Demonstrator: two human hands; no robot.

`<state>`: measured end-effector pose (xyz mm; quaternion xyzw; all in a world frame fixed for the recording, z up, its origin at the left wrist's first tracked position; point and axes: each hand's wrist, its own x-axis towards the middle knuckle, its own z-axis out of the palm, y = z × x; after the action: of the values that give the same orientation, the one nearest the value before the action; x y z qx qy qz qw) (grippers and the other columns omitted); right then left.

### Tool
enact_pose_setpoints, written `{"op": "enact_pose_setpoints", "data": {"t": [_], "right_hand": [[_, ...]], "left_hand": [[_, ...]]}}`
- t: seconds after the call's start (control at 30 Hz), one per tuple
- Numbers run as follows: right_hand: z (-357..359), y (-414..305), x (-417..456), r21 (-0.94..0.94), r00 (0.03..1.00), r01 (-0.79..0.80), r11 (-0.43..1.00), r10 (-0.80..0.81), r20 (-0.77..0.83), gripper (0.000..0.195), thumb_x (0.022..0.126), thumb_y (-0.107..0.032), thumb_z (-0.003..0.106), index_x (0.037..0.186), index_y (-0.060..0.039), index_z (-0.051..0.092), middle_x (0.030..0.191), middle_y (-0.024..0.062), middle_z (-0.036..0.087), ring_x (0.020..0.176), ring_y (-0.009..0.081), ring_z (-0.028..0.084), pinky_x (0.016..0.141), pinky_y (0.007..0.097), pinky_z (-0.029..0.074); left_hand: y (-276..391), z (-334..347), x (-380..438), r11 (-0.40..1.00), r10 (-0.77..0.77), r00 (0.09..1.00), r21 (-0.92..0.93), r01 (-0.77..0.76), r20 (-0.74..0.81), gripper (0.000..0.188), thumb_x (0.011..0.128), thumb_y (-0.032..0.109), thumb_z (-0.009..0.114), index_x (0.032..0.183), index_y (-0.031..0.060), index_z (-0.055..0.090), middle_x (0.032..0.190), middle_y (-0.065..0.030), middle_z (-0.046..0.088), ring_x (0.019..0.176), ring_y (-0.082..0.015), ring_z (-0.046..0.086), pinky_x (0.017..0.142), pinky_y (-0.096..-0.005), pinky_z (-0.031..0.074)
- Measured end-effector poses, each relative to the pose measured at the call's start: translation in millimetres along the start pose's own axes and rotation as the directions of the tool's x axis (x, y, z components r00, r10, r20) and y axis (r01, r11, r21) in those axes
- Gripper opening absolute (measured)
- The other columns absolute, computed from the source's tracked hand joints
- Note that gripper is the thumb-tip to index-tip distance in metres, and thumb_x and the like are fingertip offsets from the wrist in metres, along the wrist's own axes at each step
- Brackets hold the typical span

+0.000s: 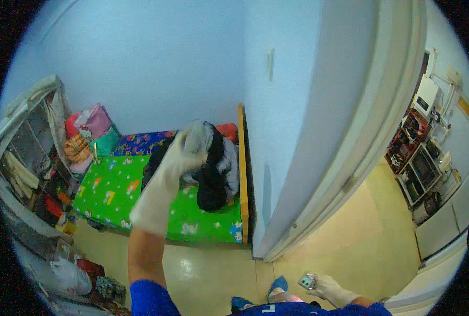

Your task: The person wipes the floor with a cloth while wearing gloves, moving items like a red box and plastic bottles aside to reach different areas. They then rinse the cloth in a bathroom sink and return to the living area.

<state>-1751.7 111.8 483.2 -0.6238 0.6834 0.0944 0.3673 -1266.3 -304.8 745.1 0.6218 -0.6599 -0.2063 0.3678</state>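
My left hand (181, 154), in a cream glove, reaches out in front of the bed. Its thumb and fingers curl around a bundle of light grey cloth (199, 136). Black cloth (212, 189) hangs or lies just beside and below that bundle; whether the two are one garment is unclear. Low on the right, my right hand (325, 285), gloved as well, grips a smartphone (307, 281) whose camera lenses face up. Under the left hand is the bed (116, 189), spread with a bright green printed sheet.
Pillows and cushions (92, 126) are piled at the bed's left end. An open fabric wardrobe (29, 158) with clothes stands far left, bags (70, 276) below it. A wall end and door frame (337, 197) separate the bed from another room with cluttered shelves (420, 170).
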Motion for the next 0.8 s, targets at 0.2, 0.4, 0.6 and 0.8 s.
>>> {"op": "enact_pose_setpoints", "data": {"t": [0.2, 0.4, 0.6, 0.8], "right_hand": [[-35.6, 68.2, -48.3, 0.222, 0.981, -0.08, 0.972, 0.116, -0.154, 0.081, 0.075, -0.056, 0.089, 0.137, -0.0121, 0.062, 0.117, 0.0209, 0.074, 0.111, 0.041, 0.07, 0.091, 0.0472, 0.058], [-18.8, 188.9, -99.7, 0.149, 0.953, -0.18, 0.972, 0.21, -0.22, 0.068, 0.078, -0.054, 0.087, 0.125, -0.0104, 0.065, 0.109, 0.0211, 0.074, 0.103, 0.0424, 0.071, 0.085, 0.0503, 0.057], [-3.2, 232.2, -101.1, 0.076, 0.888, -0.393, 0.916, 0.4, -0.226, 0.061, 0.077, -0.047, 0.089, 0.119, -0.0091, 0.067, 0.106, 0.0201, 0.075, 0.1, 0.0416, 0.073, 0.083, 0.0515, 0.059], [-5.7, 250.9, -60.6, 0.184, 0.833, -0.526, 0.83, 0.547, -0.086, 0.07, 0.071, -0.042, 0.094, 0.124, -0.0074, 0.064, 0.109, 0.0193, 0.076, 0.104, 0.0408, 0.074, 0.086, 0.0514, 0.061]], "left_hand": [[190.3, -28.3, 48.6, 0.986, 0.165, 0.986, 0.027, -0.164, -0.018, 0.093, 0.074, 0.019, 0.084, 0.159, 0.0136, 0.047, 0.147, -0.0178, 0.063, 0.136, -0.0334, 0.06, 0.112, -0.0418, 0.049], [193.1, -30.5, 35.7, 0.941, 0.285, 0.958, 0.194, -0.276, -0.018, 0.084, 0.076, 0.018, 0.084, 0.153, 0.012, 0.051, 0.14, -0.0164, 0.065, 0.128, -0.0312, 0.063, 0.107, -0.0417, 0.052], [133.0, -35.1, 18.6, 0.933, 0.279, 0.956, 0.26, -0.249, -0.087, 0.08, 0.074, 0.016, 0.086, 0.147, 0.0109, 0.053, 0.134, -0.0146, 0.067, 0.123, -0.0291, 0.064, 0.104, -0.041, 0.053], [143.8, -3.2, -22.6, 0.897, 0.38, 0.896, 0.329, -0.296, -0.231, 0.076, 0.072, 0.014, 0.087, 0.141, 0.0098, 0.056, 0.128, -0.0129, 0.068, 0.118, -0.027, 0.065, 0.1, -0.0403, 0.054]]}}
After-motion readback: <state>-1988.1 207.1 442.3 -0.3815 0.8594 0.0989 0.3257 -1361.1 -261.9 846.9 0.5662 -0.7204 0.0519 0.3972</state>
